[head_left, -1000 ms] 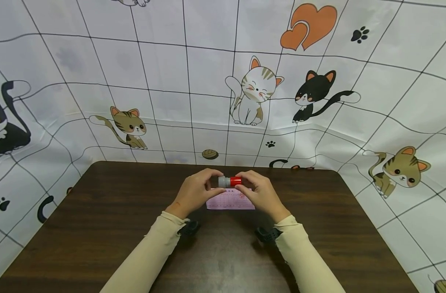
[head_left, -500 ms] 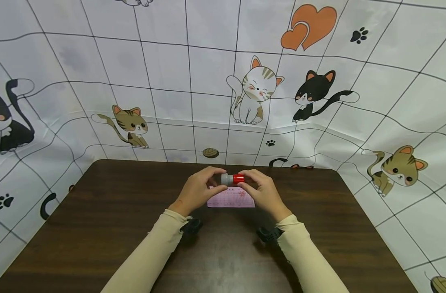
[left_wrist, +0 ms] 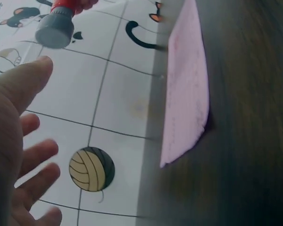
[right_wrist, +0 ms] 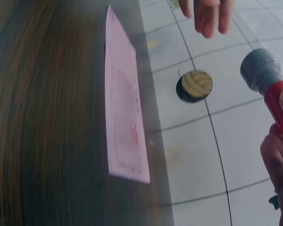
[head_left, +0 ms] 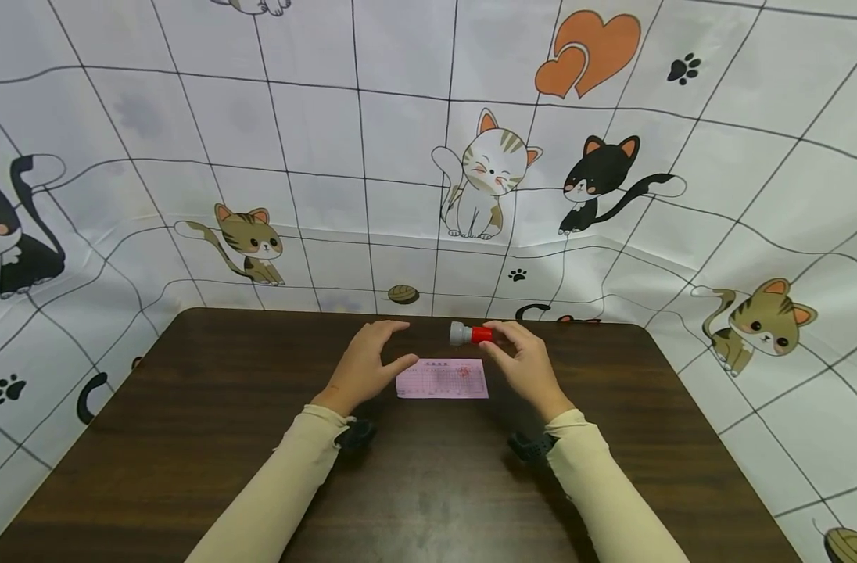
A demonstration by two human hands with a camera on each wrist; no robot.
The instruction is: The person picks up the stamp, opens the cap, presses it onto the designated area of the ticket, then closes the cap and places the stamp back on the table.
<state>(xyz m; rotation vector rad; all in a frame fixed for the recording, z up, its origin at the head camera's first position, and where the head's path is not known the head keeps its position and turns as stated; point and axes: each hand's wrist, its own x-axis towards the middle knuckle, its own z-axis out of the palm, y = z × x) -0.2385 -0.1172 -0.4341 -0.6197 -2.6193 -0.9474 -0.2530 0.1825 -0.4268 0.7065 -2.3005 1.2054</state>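
My right hand [head_left: 529,369] pinches a small red stamp with a grey cap [head_left: 461,334] by its red barrel, above the far part of the table. The stamp lies sideways, its grey end pointing left. In the right wrist view its grey cap [right_wrist: 260,68] is wider than the red barrel. My left hand [head_left: 361,369] is apart from it, thumb and fingers spread with nothing between them. Between and below the hands, a pink printed slip [head_left: 432,381] lies on the table. A red mark shows at its upper right.
The dark wooden table [head_left: 210,407] ends just behind the hands. A white sheet [head_left: 330,133] printed with cats, hearts and grid lines hangs behind and around it. Dark straps [head_left: 354,435] sit on both wrists.
Earlier both hands held the stamp, the left at its grey end. The left hand has let go and moved slightly left; the right hand has carried the stamp to the right and slightly up.
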